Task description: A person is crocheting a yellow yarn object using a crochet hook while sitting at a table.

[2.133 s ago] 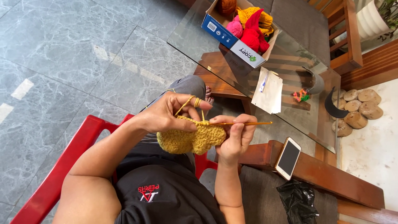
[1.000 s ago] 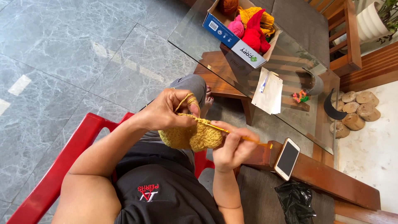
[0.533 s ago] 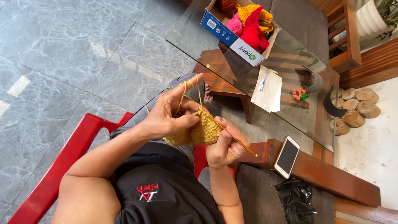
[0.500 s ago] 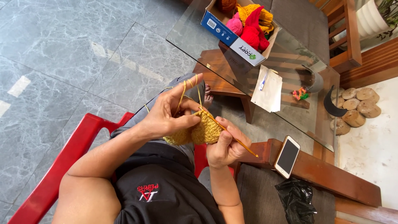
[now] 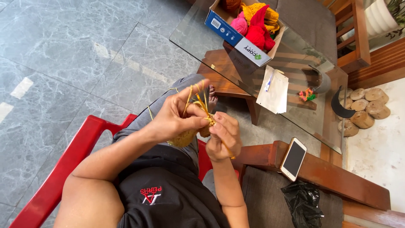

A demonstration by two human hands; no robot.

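- Head view: the left hand [image 5: 175, 118] is raised over the lap, its grip closed on the mustard crochet piece [image 5: 184, 137], with strands of yellow yarn [image 5: 198, 93] looped over its lifted fingers.
- The right hand [image 5: 225, 136] is set just beside it, fingers closed around a thin crochet hook [image 5: 228, 150], whose tip is hidden where the two hands meet.
- The crochet piece is held between both hands, above the grey-trousered knee and the red plastic chair [image 5: 69, 158].
- A glass counter [image 5: 198, 40] is seen ahead, bearing an open cardboard box [image 5: 236, 40] filled with red, pink and yellow yarn balls [image 5: 255, 36], a white paper packet [image 5: 274, 89] and a small coloured trinket [image 5: 306, 94].
- A phone [image 5: 293, 158] is laid on a wooden armrest [image 5: 337, 179], near a black plastic bag [image 5: 304, 203].
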